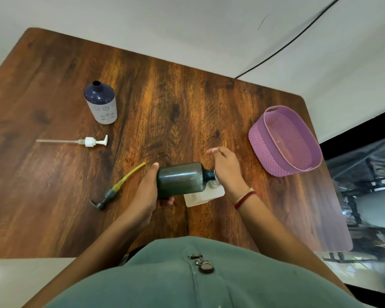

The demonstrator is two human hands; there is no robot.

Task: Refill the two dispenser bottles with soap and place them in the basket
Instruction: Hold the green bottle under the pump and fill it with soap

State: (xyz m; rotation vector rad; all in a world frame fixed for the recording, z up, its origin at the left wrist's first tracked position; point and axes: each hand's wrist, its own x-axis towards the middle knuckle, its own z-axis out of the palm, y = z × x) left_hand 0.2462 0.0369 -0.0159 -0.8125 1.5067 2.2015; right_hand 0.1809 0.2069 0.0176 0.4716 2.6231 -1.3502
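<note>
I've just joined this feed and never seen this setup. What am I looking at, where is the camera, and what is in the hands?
No machine: a person's two bare hands, filmed by one camera on their head, looking down at a wooden table. The left hand grips a dark green bottle tipped sideways, its neck toward the right hand, which hovers over a white pouch; its grip is unclear. A blue-and-white bottle stands open. A white pump and a grey pump lie loose. The purple basket sits at the right.
</note>
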